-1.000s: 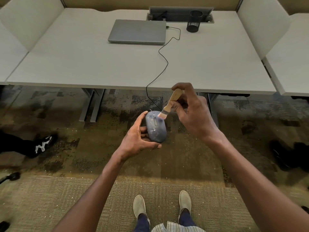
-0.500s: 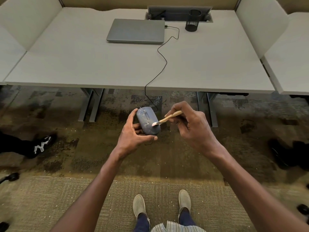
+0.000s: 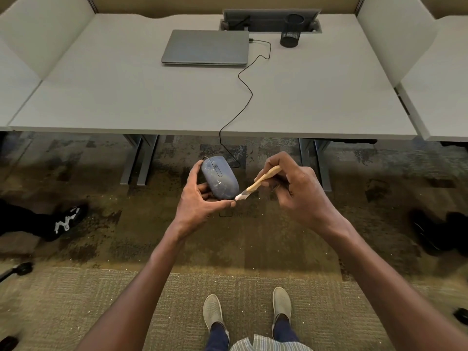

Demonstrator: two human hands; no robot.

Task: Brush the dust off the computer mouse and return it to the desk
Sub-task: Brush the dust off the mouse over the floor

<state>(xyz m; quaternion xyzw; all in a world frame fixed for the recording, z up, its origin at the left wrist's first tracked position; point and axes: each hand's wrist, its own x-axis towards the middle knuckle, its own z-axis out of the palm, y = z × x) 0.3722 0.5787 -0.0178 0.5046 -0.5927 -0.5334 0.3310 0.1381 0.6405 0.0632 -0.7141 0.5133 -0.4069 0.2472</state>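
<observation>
A dusty blue-grey computer mouse (image 3: 219, 178) is held in my left hand (image 3: 202, 198) above the carpet, in front of the desk (image 3: 126, 97). Thumb and fingers wrap its sides and rear. My right hand (image 3: 300, 191) grips a small wooden-handled brush (image 3: 260, 182). Its white bristles touch the mouse's near right edge, close to my left fingertips. The mouse's black cable (image 3: 247, 89) runs up over the desk edge to a closed grey laptop (image 3: 206, 46).
A black mesh pen cup (image 3: 290, 30) stands at the back of the desk by a cable tray. White dividers flank the desk. Someone's black shoe (image 3: 64, 222) lies at left, dark shoes (image 3: 440, 231) at right. My own feet (image 3: 248, 310) stand below.
The brush swept from the mouse's front top down to its near right edge. My left hand shifted the mouse a little left and up in view.
</observation>
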